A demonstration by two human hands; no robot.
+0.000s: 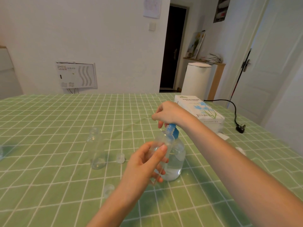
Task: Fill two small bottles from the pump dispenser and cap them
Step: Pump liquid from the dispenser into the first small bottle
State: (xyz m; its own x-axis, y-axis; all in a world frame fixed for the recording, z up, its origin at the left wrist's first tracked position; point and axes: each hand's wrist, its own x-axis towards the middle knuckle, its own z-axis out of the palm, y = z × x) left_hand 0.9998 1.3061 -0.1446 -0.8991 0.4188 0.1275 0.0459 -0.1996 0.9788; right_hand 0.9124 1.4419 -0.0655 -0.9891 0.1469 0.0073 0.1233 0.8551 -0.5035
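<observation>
- The left hand [144, 163] is gripping one small clear bottle [164, 141], fingers and thumb wrapped round its body. It is holding the bottle tilted against the front of the pump dispenser [174, 159], mouth up at the spout.
- The right hand [170, 112] is curling over the blue pump head [172, 130] at the dispenser's twelve o'clock, poised to press.
- The second bottle [95, 148] is standing open at nine o'clock from the dispenser, with one cap [120, 158] just beside it and another cap [108, 190] towards seven o'clock.
- Filling well likely means seating the bottle mouth right under the spout before pressing. Pressing straight down in slow, full strokes should stop the dispenser tipping.
- Whether liquid is running is too unclear to tell.
</observation>
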